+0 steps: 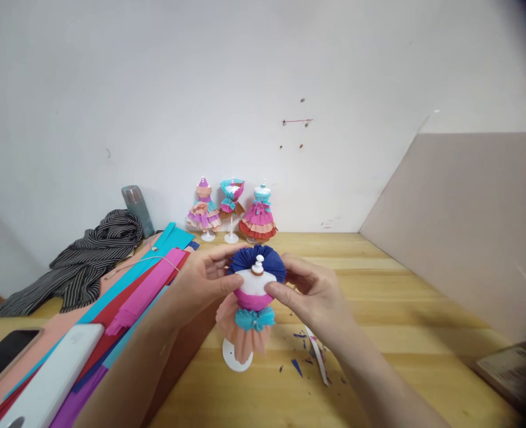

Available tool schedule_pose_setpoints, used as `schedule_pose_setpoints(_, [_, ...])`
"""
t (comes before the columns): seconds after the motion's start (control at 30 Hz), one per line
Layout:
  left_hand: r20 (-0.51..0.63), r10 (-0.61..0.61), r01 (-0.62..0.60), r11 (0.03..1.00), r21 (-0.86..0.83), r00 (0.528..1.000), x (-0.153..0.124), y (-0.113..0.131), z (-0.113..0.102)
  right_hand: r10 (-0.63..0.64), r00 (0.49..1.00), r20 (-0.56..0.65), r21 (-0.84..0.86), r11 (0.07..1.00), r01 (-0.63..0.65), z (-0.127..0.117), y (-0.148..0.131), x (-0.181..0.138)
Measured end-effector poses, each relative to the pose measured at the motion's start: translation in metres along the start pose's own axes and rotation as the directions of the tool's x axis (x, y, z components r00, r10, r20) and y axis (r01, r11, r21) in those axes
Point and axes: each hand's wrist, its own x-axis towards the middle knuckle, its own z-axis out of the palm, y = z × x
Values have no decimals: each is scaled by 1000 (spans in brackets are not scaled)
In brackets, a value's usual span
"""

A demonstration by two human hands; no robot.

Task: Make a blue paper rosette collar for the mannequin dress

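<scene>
A small white dress form (pixel 254 282) stands before me, dressed in crepe paper. Its bodice is pink, a teal bow (pixel 254 319) sits at the waist, and a peach skirt (pixel 240 333) hangs below. Behind its neck fans a pleated navy paper collar (pixel 269 260). My left hand (pixel 207 279) pinches the collar's left side, thumb at the form's shoulder. On the right side, my right hand (pixel 309 288) grips the collar the same way, thumb on the front of the shoulder. Fingertips behind the collar are partly hidden.
Three dressed mini forms (pixel 231 208) stand along the wall. Coloured crepe paper (pixel 147 285), a white device (pixel 53 380), a phone (pixel 4 356), a striped cloth (pixel 97 255) and a flask (pixel 138 211) lie left. Navy scraps (pixel 296 367) and a white strip (pixel 318 356) are at right.
</scene>
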Motion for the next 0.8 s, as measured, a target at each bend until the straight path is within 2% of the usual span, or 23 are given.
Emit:
schedule_pose_setpoints(0.17, [69,7,-6,1000,-23,998,1,0,-2,71,997,36,66,995,-73,1,3,0])
schedule_pose_setpoints(0.3, [109,28,-25,999,-21,994,0,0,-4,15,999,-30,14,1000,-15,5,5,0])
schedule_pose_setpoints(0.57, [68,51,-47,997,-60,996,1,-8,-8,70,998,-7,43,997,-69,6,8,1])
schedule_pose_setpoints(0.8, [35,67,-65,996,-58,997,2,-10,-8,-88,995,-45,-85,993,84,6,9,-1])
